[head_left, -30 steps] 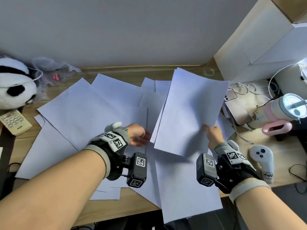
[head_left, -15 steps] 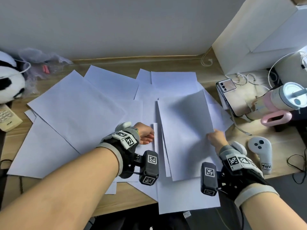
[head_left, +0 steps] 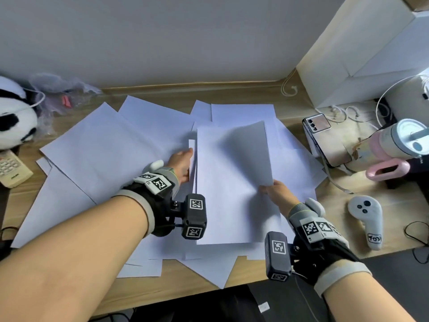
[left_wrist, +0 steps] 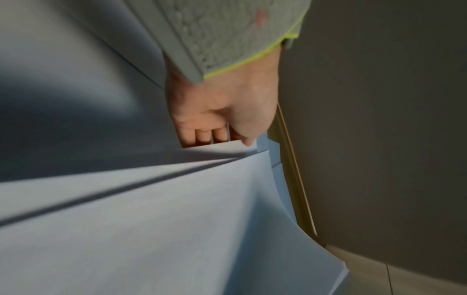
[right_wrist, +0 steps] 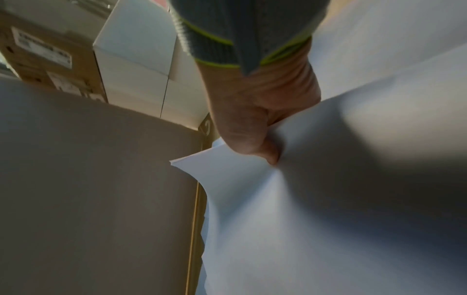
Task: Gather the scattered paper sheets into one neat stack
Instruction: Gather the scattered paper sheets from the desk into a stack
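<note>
White paper sheets (head_left: 104, 154) lie scattered and overlapping across the wooden desk (head_left: 232, 96). A partly gathered stack (head_left: 227, 182) sits in the middle. My right hand (head_left: 270, 189) pinches the stack's right edge between thumb and fingers and curls it upward; the right wrist view shows that pinched stack (right_wrist: 227, 165) under the thumb. My left hand (head_left: 185, 163) is at the stack's left edge with its fingers slid under the sheets and its thumb on top. In the left wrist view the left hand (left_wrist: 222, 137) has its fingertips hidden by paper (left_wrist: 151, 209).
A phone (head_left: 322, 135), a pink tumbler (head_left: 394, 147), cables and a white box (head_left: 362, 49) crowd the right. A game controller (head_left: 368, 219) lies near the front right edge. A panda plush (head_left: 14, 117) and remote (head_left: 11, 168) are at the left.
The stack held up by my right hand has come down flat onto the desk. My left hand has moved forward to the stack's left edge and taken hold of it.
</note>
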A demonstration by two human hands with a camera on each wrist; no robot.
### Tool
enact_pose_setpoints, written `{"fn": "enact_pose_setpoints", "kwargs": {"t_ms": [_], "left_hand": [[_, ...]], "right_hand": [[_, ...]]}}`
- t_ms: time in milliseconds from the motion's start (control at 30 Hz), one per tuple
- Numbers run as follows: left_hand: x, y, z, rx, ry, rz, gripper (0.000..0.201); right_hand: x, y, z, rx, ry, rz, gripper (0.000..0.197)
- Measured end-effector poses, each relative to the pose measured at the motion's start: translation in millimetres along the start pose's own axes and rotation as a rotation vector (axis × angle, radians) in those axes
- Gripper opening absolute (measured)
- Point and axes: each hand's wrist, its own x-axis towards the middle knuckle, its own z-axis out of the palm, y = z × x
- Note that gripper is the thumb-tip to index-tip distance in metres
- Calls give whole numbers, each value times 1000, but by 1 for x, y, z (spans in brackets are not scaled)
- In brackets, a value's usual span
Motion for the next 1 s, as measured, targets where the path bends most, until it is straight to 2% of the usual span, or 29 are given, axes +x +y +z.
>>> {"fn": "enact_pose_setpoints", "kwargs": {"t_ms": [100,200,267,400,467,600,667,733,800,867,933,1000], "left_hand": [[-5,-9,-7,-5,-90,-34,32],[-7,-20,-9,41,-14,57,41],[-8,-24,-14,37,24,109,46],[-4,-20,-31,-79,8,95,42],[-4,-14,-42,-137,-14,101,37],[-10,-6,-61,-236,-34,146,35],[-10,-5,-68,-272,-46,141,33],[-13,-7,-75,-305,-53,126,29],[-12,-10,-82,-306,9,127,26],[-9,-14,-93,-264,183,137,31],[-9,-19,-110,-211,365,117,35],[-9,-26,-128,-136,449,31,27]], "right_hand": [[4,-2,19,-34,-29,-27,15],[10,1,26,-161,88,-59,7],[13,0,24,-208,179,-110,20],[10,-9,24,49,148,-124,33],[9,-14,26,147,72,-128,43],[3,-29,32,77,-128,-116,31],[4,-34,34,36,-138,-121,20],[7,-37,39,6,-58,-149,10],[13,-38,39,-92,93,-187,8],[20,-37,33,-197,223,-199,16],[22,-37,28,-263,323,-184,11],[27,-35,20,-261,376,-169,16]]}}
